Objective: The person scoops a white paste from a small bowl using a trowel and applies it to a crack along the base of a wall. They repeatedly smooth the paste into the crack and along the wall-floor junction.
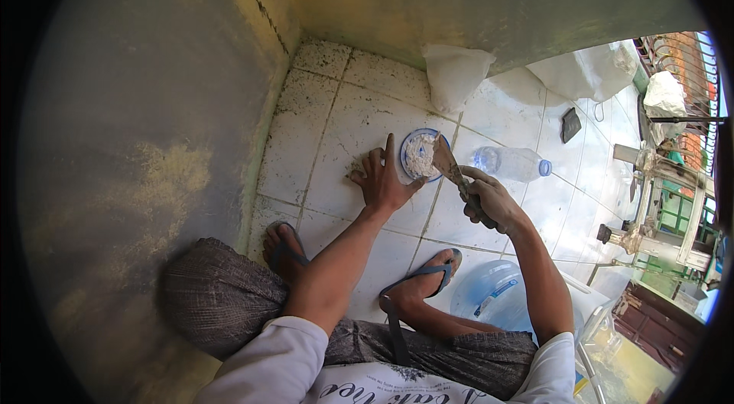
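While the R hand (pixel 489 199) grips the scraper (pixel 448 163) by its handle, fingers wrapped round it & knuckles up, the L hand (pixel 387 184) is open, fingers spread, at the blue-rimmed dish (pixel 404 152). Dish sits on the tile floor (pixel 367 117), ahead of the feet, w/ white material (pixel 418 155) inside; blade reaches over its R side, approx. at the stuff's edge. Can't tell how deep it goes.

To work it well, imo: keep the blade low & fairly flat, run its edge along the dish wall, fold inward w/ short strokes rather than chop, b/c lumps could hop the rim. The dish looks light, so L hand should brace opposite the push, else it'll probably skid on smooth tile. Mind the thumb: it's at the near rim, close to the blade's path. Clear bottle (pixel 514 164) lies on its side just R of the dish, so mind wide swings that way.

Pose-wise: L forearm slants up & R from the lower edge, wrist bent a bit, index alongside the dish's L side; can't tell if it touches. R forearm comes up & L, wrist low, scraper angled up-left toward the dish.
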`<state>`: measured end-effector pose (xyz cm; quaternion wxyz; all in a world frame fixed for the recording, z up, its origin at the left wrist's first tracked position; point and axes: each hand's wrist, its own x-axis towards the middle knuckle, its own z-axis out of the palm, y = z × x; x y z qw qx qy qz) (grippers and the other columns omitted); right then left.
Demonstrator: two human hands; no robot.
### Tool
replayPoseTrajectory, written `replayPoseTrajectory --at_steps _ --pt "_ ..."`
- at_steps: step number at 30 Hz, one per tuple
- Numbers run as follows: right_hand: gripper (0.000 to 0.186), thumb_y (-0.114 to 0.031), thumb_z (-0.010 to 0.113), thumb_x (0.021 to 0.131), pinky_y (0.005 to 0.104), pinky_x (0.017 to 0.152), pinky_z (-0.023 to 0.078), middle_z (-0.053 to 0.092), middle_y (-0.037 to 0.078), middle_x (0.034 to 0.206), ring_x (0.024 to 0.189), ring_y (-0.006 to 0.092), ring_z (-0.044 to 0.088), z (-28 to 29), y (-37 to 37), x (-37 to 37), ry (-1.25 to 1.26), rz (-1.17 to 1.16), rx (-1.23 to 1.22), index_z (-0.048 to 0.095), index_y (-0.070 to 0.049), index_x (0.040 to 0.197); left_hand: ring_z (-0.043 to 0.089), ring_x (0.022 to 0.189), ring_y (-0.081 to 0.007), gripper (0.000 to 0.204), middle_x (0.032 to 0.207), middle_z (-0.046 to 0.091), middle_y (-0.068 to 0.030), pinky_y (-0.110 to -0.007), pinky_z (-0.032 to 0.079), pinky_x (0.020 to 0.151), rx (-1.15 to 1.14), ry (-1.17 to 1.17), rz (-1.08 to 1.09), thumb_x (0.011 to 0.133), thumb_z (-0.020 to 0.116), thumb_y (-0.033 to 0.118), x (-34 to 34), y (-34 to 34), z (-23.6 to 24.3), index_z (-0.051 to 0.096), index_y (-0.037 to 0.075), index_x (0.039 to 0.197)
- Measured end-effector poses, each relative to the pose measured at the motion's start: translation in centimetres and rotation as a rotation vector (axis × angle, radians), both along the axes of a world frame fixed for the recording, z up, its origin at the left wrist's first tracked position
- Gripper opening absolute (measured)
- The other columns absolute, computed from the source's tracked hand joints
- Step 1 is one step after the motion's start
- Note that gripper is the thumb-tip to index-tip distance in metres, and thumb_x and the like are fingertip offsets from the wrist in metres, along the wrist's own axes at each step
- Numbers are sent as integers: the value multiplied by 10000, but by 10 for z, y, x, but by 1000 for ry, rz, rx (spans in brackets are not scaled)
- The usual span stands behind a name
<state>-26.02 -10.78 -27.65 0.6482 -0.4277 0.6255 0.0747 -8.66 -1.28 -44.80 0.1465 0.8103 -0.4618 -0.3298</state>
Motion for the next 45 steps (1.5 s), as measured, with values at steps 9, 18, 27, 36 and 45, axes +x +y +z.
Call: replayPoseTrajectory --at_steps 9,18,27,36,45 --pt "483 -276 446 1113 281 508 458 516 5 835 592 101 519 -45 -28 83 -542 -138 -125 430 -101 1563 449 1048 -260 542 1096 513 -71 -471 344 945 -833 -22 606 974 657 197 64 -75 141 455 40 1451" --pt "512 -194 495 1060 389 888 459 595 174 1179 1025 275 577 -132 29 270 -677 -377 -339 429 -67 1552 631 1198 -363 474 1274 639 -219 -534 424 944 -131 -392 -687 923 732 316 80 -43 298 617 43 1293" --pt "524 -205 514 1070 421 1135 419 546 258 1488 1352 371 550 -143 40 348 -692 -500 -463 414 -61 1564 654 774 -251 339 862 678 -57 -400 489 765 -55 -131 -465 897 781 246 93 -23 303 696 87 1184" --pt "502 -174 487 1052 459 1122 437 609 287 1406 1345 418 566 -105 24 358 -557 -334 -316 454 -48 1537 586 678 -223 268 750 614 -42 -375 462 677 -194 -233 -449 859 805 210 92 -41 302 722 77 1076" --pt "506 -160 493 1016 426 839 541 701 255 1181 940 324 697 -125 6 313 -685 -313 -295 515 -52 1510 624 727 -254 277 811 650 -63 -400 465 699 -177 -238 -527 858 818 221 88 -26 290 714 82 1074"
